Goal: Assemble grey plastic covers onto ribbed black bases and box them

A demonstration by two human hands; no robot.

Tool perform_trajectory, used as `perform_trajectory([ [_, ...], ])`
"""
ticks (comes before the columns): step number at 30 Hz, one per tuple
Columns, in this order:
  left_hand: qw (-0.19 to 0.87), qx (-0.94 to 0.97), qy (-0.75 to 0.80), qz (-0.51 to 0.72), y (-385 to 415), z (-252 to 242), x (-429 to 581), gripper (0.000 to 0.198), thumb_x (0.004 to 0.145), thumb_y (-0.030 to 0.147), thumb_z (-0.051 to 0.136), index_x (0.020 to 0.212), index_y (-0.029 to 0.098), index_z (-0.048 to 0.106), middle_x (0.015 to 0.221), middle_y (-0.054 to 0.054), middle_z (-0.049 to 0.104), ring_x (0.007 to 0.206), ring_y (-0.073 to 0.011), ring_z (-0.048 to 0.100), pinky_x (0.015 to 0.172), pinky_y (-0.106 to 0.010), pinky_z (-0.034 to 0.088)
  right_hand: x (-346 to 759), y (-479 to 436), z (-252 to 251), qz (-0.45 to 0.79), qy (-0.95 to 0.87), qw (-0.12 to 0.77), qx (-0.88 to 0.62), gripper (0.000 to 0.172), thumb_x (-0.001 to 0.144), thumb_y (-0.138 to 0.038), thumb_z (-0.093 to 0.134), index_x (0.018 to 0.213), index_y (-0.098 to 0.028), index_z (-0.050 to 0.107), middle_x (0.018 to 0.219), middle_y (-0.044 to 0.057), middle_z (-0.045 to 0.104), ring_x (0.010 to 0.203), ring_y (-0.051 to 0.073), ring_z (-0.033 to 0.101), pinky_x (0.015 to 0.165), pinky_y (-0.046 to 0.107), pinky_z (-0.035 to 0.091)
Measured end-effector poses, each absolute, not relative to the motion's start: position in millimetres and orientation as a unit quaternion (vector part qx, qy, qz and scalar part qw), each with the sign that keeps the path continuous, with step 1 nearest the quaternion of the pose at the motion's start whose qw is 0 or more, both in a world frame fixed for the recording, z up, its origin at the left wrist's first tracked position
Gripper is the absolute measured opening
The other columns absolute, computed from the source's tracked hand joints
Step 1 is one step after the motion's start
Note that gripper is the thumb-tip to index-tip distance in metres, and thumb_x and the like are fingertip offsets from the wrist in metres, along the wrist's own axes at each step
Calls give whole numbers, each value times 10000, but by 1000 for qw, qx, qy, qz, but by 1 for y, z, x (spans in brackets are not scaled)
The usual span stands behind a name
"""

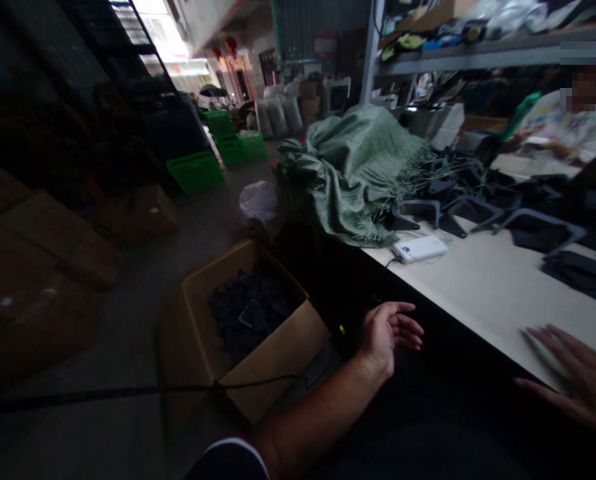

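Two bare hands show, and neither grip holds anything: both are released, with the fingers spread. The left hand hangs open beside the near edge of the long pale table, above the dark table front and just right of an open cardboard box on the floor. The right hand lies splayed at the table's near edge, its fingertips on or just above the smooth top; the dim light hides which. Farther along the table, three black angular frames stand out clearly, each a hollow, straight-edged shape, with more of the same black pieces heaped behind them, too tangled to count. The box holds a loose mass of dark pieces, also uncountable, and a black cable runs across the floor and the box's front. One white power bank lies on the table with a thin cord trailing off the edge. Beyond it, a green woven sack slumps in a fringed, crumpled heap against the frames. Four green plastic crates sit on the floor farther back, near one white plastic bag, with brown cartons stacked at left. A co-worker sits at the far right beneath a metal shelf crowded with goods.
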State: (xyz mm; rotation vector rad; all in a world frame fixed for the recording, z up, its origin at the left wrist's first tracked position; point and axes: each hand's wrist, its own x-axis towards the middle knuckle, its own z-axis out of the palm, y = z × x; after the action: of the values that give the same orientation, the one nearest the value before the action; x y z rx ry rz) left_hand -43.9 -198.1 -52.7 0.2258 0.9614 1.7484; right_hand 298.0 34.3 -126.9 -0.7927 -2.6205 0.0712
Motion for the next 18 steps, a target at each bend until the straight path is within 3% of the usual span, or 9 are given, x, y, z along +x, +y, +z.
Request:
perform_trajectory([
  [3, 540, 111, 411, 726, -188, -52, -43, 440, 796, 449, 594, 1021, 95, 725, 677, -86, 712, 510, -182, 617, 504, -294, 493, 309, 17, -130, -33, -939, 151, -306, 1022, 853, -587, 662, 1699, -421, 114, 1679, 230, 366, 1442, 541, 453, 1032, 755, 452],
  [5, 546, 128, 413, 718, -179, -53, -43, 418, 811, 448, 609, 1023, 104, 715, 680, -76, 711, 524, -176, 623, 512, -285, 499, 310, 9, -129, -48, -931, 124, -339, 1042, 871, -497, 656, 1709, -387, 46, 1697, 232, 333, 1481, 508, 427, 1087, 730, 431],
  [11, 557, 194, 418, 691, -146, -50, -44, 405, 826, 473, 650, 1003, 111, 691, 683, -68, 706, 537, -174, 626, 512, -275, 489, 293, -4, -115, -46, -911, 103, -398, 956, 793, -331, 662, 1679, -251, 309, 1704, 187, 356, 1554, 409, 371, 1242, 633, 309],
  [18, 510, 301, 450, 669, -80, -26, -53, 370, 880, 454, 585, 1043, 130, 656, 751, -79, 719, 564, -179, 631, 560, -299, 488, 284, -14, -102, -25, -909, 93, -406, 938, 742, -249, 666, 1642, -191, 408, 1678, 181, 405, 1556, 368, 382, 1269, 609, 265],
])
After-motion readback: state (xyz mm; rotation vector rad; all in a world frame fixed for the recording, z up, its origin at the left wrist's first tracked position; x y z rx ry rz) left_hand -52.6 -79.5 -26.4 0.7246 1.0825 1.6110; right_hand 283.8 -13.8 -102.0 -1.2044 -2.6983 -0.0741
